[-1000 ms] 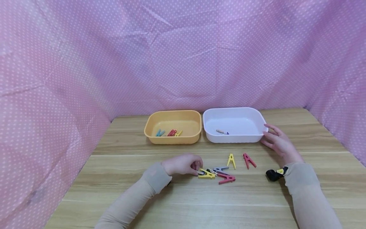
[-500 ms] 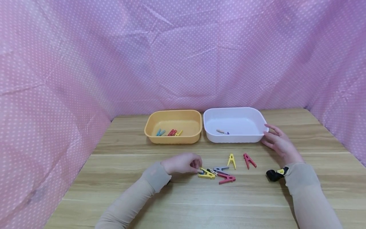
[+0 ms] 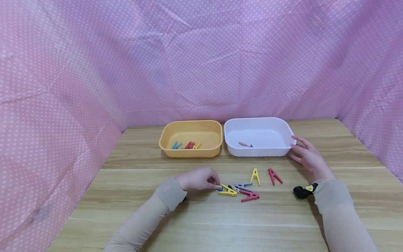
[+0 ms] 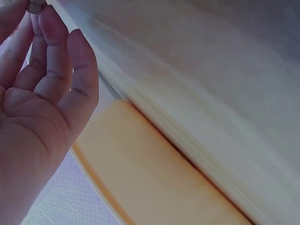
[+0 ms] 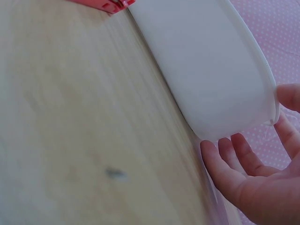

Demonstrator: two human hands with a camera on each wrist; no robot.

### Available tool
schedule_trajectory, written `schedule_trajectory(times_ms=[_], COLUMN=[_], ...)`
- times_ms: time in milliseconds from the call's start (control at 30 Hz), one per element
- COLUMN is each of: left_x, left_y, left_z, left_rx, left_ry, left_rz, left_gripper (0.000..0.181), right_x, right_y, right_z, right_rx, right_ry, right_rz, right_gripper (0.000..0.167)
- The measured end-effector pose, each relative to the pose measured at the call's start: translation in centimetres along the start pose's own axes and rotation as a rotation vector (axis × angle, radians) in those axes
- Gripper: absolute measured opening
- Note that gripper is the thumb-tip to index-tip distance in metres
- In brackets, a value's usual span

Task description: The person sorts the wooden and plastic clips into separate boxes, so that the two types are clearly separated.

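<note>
Nearest on the counter [image 3: 201, 224], in front of the white tub [image 3: 258, 152]: near red peg [image 3: 250, 196], lying flat, legs L, nose R, long axis approx parallel w/ tub's long side. Near yellow peg [image 3: 228, 191] lies in the pile, similar way round.

L hand [image 3: 199, 178], in front & L of the tub: fingers pinching a small peg [image 4: 35, 6], only a pale end showing, pointing R, blue just under it. Axis mostly hidden, prob. crosswise; fingertip hold prob. due to the crowded pile.

Then far yellow peg [image 3: 255, 176] & far red peg [image 3: 275, 176], just in front of tub, noses twd it.

R hand [image 3: 309, 159] at tub's R end: fingers relaxed, unclenched, touching rim & wall, steadying I'd judge.

Inside tub, wooden peg [image 3: 242, 144] nr front. Orange tub [image 3: 195, 153] just L, w/ coloured pegs [image 3: 190, 145].
</note>
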State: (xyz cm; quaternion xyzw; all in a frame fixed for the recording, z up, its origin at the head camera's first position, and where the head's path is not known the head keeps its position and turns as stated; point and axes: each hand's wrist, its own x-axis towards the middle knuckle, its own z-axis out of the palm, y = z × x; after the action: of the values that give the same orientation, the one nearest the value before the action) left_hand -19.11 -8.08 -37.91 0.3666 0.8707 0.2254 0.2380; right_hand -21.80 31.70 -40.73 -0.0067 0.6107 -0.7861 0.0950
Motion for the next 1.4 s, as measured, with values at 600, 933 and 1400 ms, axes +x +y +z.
schedule_trajectory(times_ms=[600,933,1400], left_x=[-0.6,-0.6,-0.3], left_y=[0.1,0.1,-0.1], left_z=[-1.3,-1.3,-1.4], left_rx=[-0.028,-0.076,-0.062], left_ry=[0.116,0.160,0.276], left_rz=[0.008,0.023,0.062], left_gripper=[0.006,0.007,0.011], right_x=[0.0,0.0,0.2], right_y=[-0.6,-0.4,-1.2], right_z=[0.3,0.5,0.5], right_rx=[-0.016,0.026,-0.035], right_ry=[0.020,-0.010,0.005], right_rz=[0.036,0.004,0.067], right_gripper=[0.040,0.033,0.037])
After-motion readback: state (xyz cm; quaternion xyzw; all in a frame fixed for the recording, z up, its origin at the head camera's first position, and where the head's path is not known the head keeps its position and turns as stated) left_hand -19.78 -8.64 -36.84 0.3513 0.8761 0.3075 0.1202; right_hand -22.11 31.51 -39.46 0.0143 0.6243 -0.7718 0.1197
